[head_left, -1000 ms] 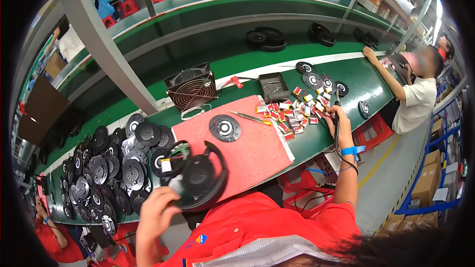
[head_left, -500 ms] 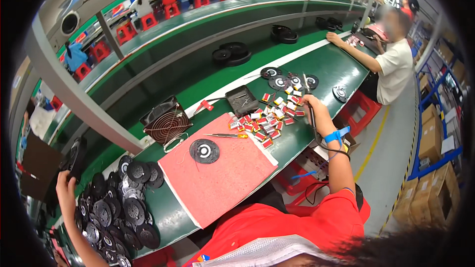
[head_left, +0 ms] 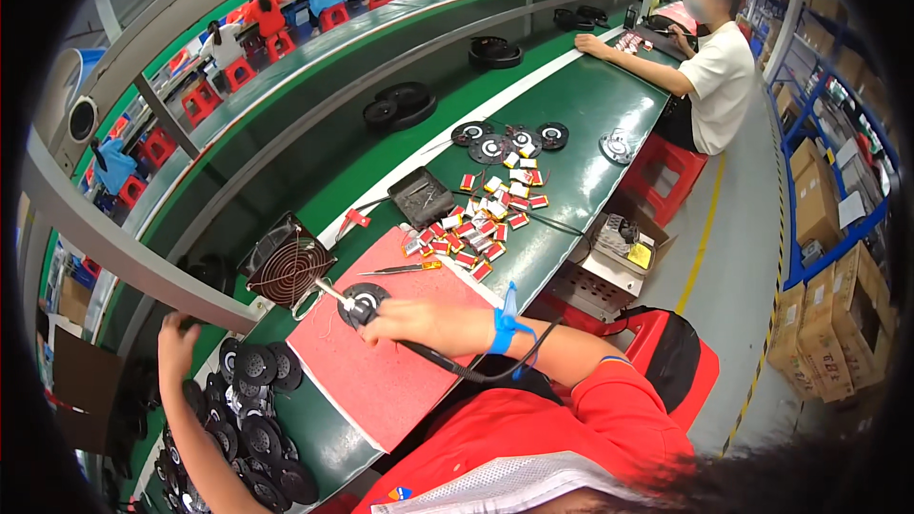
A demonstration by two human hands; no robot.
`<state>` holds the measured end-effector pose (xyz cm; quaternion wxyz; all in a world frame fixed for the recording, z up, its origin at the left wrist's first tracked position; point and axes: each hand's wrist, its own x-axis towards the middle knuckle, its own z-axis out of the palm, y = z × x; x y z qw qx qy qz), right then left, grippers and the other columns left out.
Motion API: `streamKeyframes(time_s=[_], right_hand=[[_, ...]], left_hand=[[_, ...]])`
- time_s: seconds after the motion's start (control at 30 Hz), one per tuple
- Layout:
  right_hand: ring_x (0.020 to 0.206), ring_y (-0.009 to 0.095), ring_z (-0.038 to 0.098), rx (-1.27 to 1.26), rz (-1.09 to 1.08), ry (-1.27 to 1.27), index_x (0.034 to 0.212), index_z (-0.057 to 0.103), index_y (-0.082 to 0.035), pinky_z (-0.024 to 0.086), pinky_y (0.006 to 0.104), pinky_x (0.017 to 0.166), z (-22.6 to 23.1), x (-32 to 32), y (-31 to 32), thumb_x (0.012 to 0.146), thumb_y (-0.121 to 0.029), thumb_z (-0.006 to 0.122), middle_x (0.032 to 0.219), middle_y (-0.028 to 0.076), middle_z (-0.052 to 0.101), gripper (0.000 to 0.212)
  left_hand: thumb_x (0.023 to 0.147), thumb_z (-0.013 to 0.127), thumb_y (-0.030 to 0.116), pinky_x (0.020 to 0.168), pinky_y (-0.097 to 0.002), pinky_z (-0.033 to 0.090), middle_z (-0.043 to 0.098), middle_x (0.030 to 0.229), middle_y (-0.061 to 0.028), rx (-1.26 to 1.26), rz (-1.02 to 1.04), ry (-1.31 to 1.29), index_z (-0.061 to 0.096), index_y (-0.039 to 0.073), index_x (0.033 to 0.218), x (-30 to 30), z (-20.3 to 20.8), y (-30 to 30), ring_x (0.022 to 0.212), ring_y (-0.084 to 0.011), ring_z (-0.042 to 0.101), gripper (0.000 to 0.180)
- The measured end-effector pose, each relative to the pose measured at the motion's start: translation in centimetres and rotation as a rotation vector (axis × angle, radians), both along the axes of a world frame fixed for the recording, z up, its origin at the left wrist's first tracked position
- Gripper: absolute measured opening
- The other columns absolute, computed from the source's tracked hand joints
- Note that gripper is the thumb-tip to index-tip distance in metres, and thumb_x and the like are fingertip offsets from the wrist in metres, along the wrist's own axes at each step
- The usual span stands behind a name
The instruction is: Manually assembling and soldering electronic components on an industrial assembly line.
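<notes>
My right hand (head_left: 405,322) is closed around a soldering iron (head_left: 428,354), its dark cord trailing back past a blue wrist strap (head_left: 511,322). The iron's pale front end (head_left: 333,292) lies over a round black speaker-like disc (head_left: 358,297) on a pink mat (head_left: 381,390); exactly where its tip touches I cannot tell. My left hand (head_left: 176,347) is raised beside the grey post, fingers bent and apart, nothing visible in them. Below it is a heap of similar black discs (head_left: 257,433). Yellow-handled tweezers (head_left: 405,268) rest on the mat's far part.
Several small red-and-silver battery packs (head_left: 466,238) are piled beyond the mat, by a black tray (head_left: 422,197). A fan with a round grille (head_left: 290,271) stands at the mat's far left. More discs (head_left: 490,148) lie farther along. A co-worker (head_left: 719,71) sits at the bench's far end.
My right hand has swung from beyond the batteries down to the disc on the mat, bringing the soldering iron. My left hand has drawn back from a dark object at far left. The view has shifted.
</notes>
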<state>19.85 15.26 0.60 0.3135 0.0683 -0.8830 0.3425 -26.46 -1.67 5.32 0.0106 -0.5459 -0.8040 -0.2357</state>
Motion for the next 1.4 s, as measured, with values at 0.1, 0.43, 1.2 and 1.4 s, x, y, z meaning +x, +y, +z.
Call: streamKeyframes(time_s=[0.1,0.43,1.2,1.4], right_hand=[[0.097,0.027,0.059,-0.124,0.142,-0.021,0.119,0.05,-0.006,0.048,0.0352,0.083,-0.4,-2.0,-2.0,0.086,0.002,0.05,0.107,0.012,0.056,0.034],[0.082,0.029,0.059,-0.268,0.391,-0.094,0.108,0.053,-0.007,0.048,0.0361,0.07,-1.8,-7.4,-6.0,0.085,-0.003,0.058,0.09,0.011,0.054,0.023],[0.077,0.021,0.063,-0.16,0.183,-0.033,0.09,0.051,-0.005,0.049,0.0307,0.073,-1.6,-7.0,-6.1,0.072,0.015,0.065,0.081,0.011,0.061,0.03],[0.071,0.026,0.06,-0.05,0.094,-0.029,0.088,0.052,-0.004,0.048,0.034,0.066,-2.2,-7.3,-5.1,0.068,0.016,0.063,0.078,0.011,0.06,0.03]], left_hand=[[0.079,0.061,0.001,0.069,-0.0326,0.048,0.061,0.094,-0.0127,0.067,0.006,-0.197,0.06,-0.001,0.105,14.4,6.1,-5.6,0.077,-0.0207,0.06,0.026],[0.085,0.059,-0.005,0.073,-0.0252,0.051,0.066,0.093,-0.0094,0.516,0.116,-0.812,0.056,-0.005,0.113,30.4,-5.9,-6.7,0.084,-0.0121,0.064,0.028],[0.081,0.063,0.022,0.068,-0.0409,0.05,0.059,0.078,-0.0102,0.188,-0.105,-0.181,0.062,0.009,0.082,26.3,-3.7,-7.7,0.079,-0.03,0.06,0.013],[0.08,0.06,0.026,0.076,-0.0457,0.05,0.065,0.089,-0.015,-0.177,0.525,0.212,0.067,0.006,0.086,5.5,4.6,-9.8,0.088,-0.0354,0.062,0.022]])
